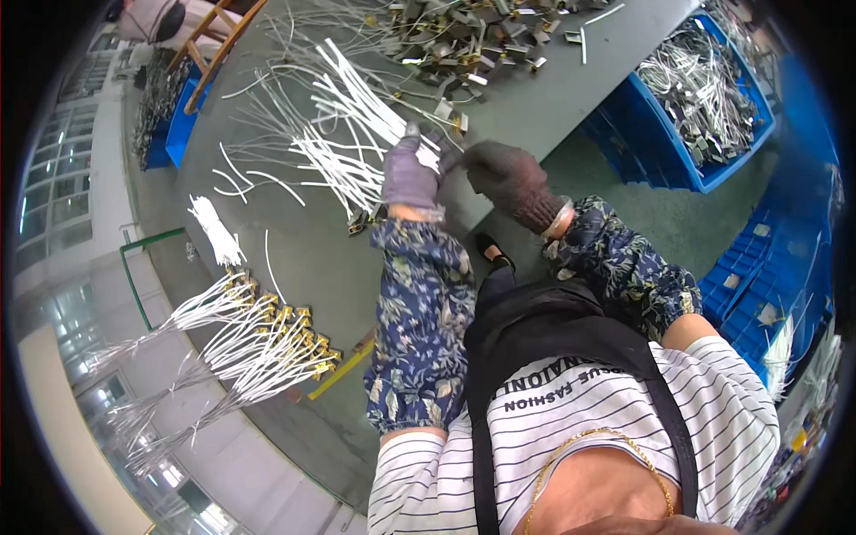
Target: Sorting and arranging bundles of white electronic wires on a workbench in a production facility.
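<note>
My left hand [412, 171], in a greyish-purple glove, is closed around a bundle of white sleeved wires [361, 94] over the grey table. The sleeves fan out from its fingers toward the far left. Close beside it on the right is my right hand [513, 181] in a dark brown knitted glove. Its fingers are curled together at the end of the bundle, slightly blurred, and what is between them cannot be made out. Under and left of my left hand lies another spread of white sleeved wires [334, 169], with small metal parts near the wrist.
Small metal parts with wires [473, 40] are heaped at the table's far side. Sorted wire bundles with brass-coloured ends [267, 334] lie at the left, near a tied white bundle [214, 230]. A blue crate [664, 134] of wired parts stands right, near stacked blue crates [740, 267].
</note>
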{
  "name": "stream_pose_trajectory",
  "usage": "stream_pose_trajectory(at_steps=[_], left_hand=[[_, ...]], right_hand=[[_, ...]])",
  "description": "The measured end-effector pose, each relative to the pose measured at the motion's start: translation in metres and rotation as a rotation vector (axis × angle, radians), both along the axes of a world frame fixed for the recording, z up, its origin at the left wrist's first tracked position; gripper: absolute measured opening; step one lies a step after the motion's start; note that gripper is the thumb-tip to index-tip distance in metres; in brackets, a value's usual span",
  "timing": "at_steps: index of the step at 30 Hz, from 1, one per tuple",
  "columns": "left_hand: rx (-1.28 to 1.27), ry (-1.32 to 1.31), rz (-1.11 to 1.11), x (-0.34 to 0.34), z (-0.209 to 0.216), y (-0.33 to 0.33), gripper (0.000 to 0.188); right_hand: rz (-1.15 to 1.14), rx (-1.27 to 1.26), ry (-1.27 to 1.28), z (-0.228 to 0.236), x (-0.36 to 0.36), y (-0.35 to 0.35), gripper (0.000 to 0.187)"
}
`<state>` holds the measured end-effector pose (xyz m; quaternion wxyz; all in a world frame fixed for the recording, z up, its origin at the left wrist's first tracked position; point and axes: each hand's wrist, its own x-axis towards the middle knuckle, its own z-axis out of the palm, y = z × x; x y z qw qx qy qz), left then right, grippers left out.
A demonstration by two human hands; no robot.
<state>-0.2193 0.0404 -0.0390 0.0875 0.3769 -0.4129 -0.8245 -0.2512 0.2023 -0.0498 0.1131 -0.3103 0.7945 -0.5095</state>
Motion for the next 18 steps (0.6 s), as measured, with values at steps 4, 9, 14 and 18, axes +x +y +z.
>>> stream_pose_trajectory(at_steps=[4,9,14,18], left_hand=[[0.192,0.008,0.223,-0.031,-0.017,-0.022,0.023],[0.075,-0.047,0.261,-0.053,-0.025,-0.034,0.016],[-0.006,-0.069,0.392,-0.051,-0.047,-0.014,0.019],[-0.063,0.038,0.202,-0.054,-0.057,-0.015,0.019]], right_hand=[[0.233,-0.203,-0.618,0.024,-0.007,0.016,0.017],[0.481,-0.335,-0.171,0.019,-0.004,0.064,0.022],[0.143,-0.563,-1.260,0.028,0.028,0.110,0.018],[0.117,0.009,-0.308,0.005,0.031,0.154,0.015]])
